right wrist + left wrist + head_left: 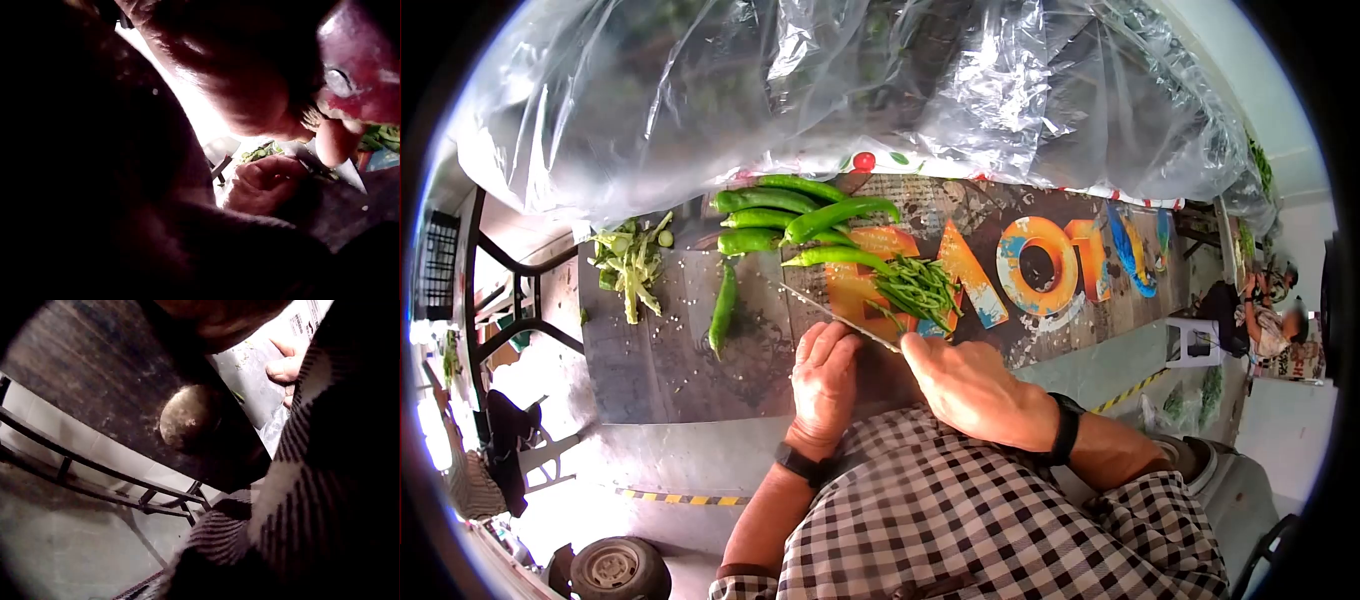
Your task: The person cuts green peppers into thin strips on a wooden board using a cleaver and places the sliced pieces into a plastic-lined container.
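A knife lies across the table front, gripped in my right hand, its blade slanting up and left. In the right wrist view its reddish handle shows a rivet. My left hand is close beside the blade with bent fingers; I cannot tell whether anything is beneath them. Several long green peppers lie beyond the hands, and one single pepper lies to the left. A pile of thin green pepper strips sits just past the right hand.
Pale green trimmings lie at the table's left, with scattered seeds around. Clear plastic sheeting covers the far side. Dark metal legs stand left of the table. A person and a white stool are at right.
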The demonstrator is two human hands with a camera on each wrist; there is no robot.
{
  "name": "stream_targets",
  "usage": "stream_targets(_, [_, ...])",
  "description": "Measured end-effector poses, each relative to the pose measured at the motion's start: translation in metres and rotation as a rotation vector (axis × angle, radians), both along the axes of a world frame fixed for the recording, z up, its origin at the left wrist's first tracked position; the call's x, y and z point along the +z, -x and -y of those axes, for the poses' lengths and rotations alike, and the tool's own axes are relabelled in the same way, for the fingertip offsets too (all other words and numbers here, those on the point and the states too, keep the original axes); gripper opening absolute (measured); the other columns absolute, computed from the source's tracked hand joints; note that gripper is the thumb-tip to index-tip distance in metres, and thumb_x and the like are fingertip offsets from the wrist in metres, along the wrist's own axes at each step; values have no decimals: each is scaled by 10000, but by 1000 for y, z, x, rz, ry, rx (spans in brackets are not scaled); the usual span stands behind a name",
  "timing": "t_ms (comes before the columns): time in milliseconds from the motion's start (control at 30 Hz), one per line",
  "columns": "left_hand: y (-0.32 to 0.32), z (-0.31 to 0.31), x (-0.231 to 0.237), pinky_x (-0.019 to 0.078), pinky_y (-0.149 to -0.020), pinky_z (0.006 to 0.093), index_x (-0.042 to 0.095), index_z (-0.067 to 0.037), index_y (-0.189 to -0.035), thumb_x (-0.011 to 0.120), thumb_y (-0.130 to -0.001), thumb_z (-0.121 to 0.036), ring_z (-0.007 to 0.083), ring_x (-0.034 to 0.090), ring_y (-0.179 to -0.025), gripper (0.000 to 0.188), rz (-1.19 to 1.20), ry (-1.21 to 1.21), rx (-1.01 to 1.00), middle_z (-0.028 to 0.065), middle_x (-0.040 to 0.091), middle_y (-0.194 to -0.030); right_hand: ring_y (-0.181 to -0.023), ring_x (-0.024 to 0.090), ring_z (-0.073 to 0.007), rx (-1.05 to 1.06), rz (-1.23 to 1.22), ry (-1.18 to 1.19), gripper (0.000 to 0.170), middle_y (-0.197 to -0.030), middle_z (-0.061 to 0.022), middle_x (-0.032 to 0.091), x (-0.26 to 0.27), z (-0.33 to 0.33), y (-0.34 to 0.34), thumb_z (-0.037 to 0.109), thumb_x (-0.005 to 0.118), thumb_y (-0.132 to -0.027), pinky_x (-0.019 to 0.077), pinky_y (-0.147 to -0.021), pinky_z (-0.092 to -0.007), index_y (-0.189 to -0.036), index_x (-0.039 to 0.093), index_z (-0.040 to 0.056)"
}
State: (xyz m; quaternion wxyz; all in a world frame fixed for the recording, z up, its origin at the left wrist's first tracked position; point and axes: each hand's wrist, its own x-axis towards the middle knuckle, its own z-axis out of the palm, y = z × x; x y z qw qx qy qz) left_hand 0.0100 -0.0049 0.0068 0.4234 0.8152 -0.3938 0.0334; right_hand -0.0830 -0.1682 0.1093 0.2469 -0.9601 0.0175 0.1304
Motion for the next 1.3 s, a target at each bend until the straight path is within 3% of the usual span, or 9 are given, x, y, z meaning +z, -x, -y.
stream_targets(100, [0,2,-1,515,-856,408,659,-53,-918,617,-719,60,334,603,-996,233,-4,2,-3,98,647,-1046,-538,631,-342,4,-10,24,248,-762,-206,621,-2,-3,-10,40,564,-835,491,-448,-416,-1027,435,-48])
stream_targets(200, [-1,2,0,511,-860,412,664,-50,-916,615,-701,76,339,603,-990,254,-12,23,-3,105,650,-1031,-511,623,-306,-14,150,65,228,-639,-158,593,-15,-10,-18,37,611,-802,470,-424,-393,-952,449,-22])
stream_targets(333, [0,3,3,505,-859,412,669,-40,-906,627,-675,108,345,605,-971,277,-30,45,-13,117,655,-1000,-547,631,-299,-14,307,88,216,-649,-151,600,-24,-15,-26,46,587,-817,475,-449,-392,-974,453,-18])
stream_targets(467, [-1,-1,-7,515,-854,411,647,-40,-953,607,-727,57,347,587,-1018,249,16,49,-31,109,635,-1052,-583,614,-364,-80,185,-51,184,-678,-155,592,-27,0,-15,62,563,-862,473,-480,-452,-971,417,30])
stream_targets(667, [0,-2,-6,504,-857,413,656,-38,-938,614,-714,58,334,574,-1016,248,24,40,-18,103,621,-1040,-596,592,-356,-111,109,-18,241,-678,-137,579,-32,20,11,48,586,-855,441,-493,-435,-1038,438,-4])
stream_targets(800, [3,-1,-3,500,-856,407,663,-40,-921,620,-682,63,325,571,-1015,263,41,16,21,97,620,-1029,-525,595,-363,-121,181,-19,215,-624,-156,582,-19,10,15,68,555,-848,461,-471,-460,-1032,488,-21])
stream_targets(1133, [3,-1,-4,511,-832,411,659,-49,-904,628,-684,70,337,585,-995,252,25,52,22,96,626,-1026,-544,624,-332,-54,71,35,244,-617,-150,602,-11,5,9,64,552,-855,479,-475,-427,-1063,497,-53])
stream_targets(1300, [2,-1,-3,512,-832,411,653,-50,-915,627,-697,73,333,587,-999,252,22,35,25,93,628,-1027,-564,632,-337,-36,57,49,194,-655,-149,607,-4,1,7,49,580,-835,491,-479,-419,-982,464,-6])
